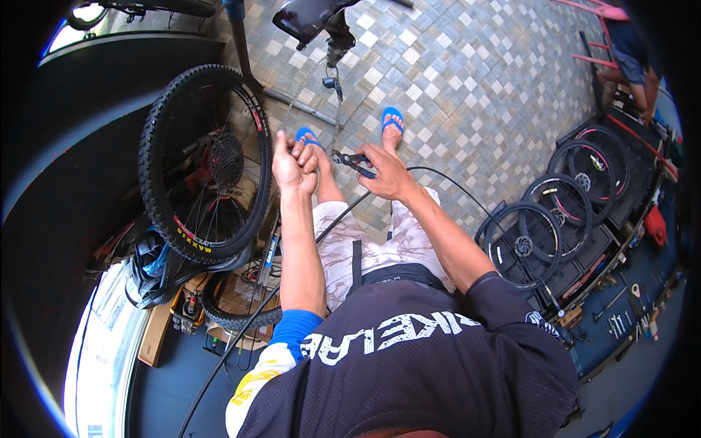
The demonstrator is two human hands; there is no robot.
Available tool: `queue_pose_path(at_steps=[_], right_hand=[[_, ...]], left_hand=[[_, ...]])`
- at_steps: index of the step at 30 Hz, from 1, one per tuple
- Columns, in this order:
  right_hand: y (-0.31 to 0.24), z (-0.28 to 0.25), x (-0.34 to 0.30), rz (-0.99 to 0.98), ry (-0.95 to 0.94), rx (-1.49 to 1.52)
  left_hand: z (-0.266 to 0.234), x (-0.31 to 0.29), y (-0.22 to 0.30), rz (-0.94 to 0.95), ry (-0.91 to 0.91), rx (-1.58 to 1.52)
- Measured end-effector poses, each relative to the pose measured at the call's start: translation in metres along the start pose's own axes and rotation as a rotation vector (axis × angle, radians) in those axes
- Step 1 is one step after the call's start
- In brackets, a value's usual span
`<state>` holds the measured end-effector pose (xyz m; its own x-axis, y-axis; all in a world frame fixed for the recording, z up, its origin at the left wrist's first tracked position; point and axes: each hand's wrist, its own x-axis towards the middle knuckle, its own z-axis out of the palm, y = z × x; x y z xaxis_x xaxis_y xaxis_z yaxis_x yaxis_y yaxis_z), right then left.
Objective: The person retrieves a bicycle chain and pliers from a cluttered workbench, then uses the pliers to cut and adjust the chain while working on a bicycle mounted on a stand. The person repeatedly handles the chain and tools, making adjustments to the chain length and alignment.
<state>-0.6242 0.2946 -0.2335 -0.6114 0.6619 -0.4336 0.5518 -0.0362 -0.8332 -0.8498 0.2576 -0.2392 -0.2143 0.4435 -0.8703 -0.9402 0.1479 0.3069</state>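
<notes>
My left hand (295, 166) is raised in front of me, thumb up and fingers curled in. A thin strand of chain slants down toward its fingertips; what sits inside the fingers is hidden. To its right, my right hand (391, 174) grips pliers (354, 162) with dark blue handles, the jaws pointing left toward the other hand. Another strand of bicycle chain (338, 124) hangs down to about the jaws; I cannot tell whether they touch it. Above it is the rear derailleur (333, 84), below a dark bicycle frame (303, 20).
A wheel with a knobbly tyre (157, 153) stands at the left, beside a work stand's post (239, 44). Several wheels (522, 244) lie along the right, by a wall of hand tools (621, 317). A black cable (445, 175) crosses behind my right forearm. Another person (634, 66) is at the far right.
</notes>
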Motion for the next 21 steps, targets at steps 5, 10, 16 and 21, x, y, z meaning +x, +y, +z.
queue_pose_path(at_steps=[5, 10, 16, 21], right_hand=[[0.004, -0.005, -0.004, -0.060, -0.002, -0.082], [0.006, -0.005, -0.008, -0.150, 0.039, -0.174], [0.028, 0.002, -0.025, 0.024, -0.100, -0.297], [0.080, 0.009, -0.038, 0.251, 0.086, -0.091]], left_hand=[[0.007, 0.001, -0.018, -0.293, 0.026, 0.481], [0.004, 0.006, -0.032, -0.322, -0.111, 0.583], [-0.005, 0.011, -0.040, -0.196, 0.047, 0.627], [-0.009, 0.016, -0.037, -0.306, -0.050, 0.446]])
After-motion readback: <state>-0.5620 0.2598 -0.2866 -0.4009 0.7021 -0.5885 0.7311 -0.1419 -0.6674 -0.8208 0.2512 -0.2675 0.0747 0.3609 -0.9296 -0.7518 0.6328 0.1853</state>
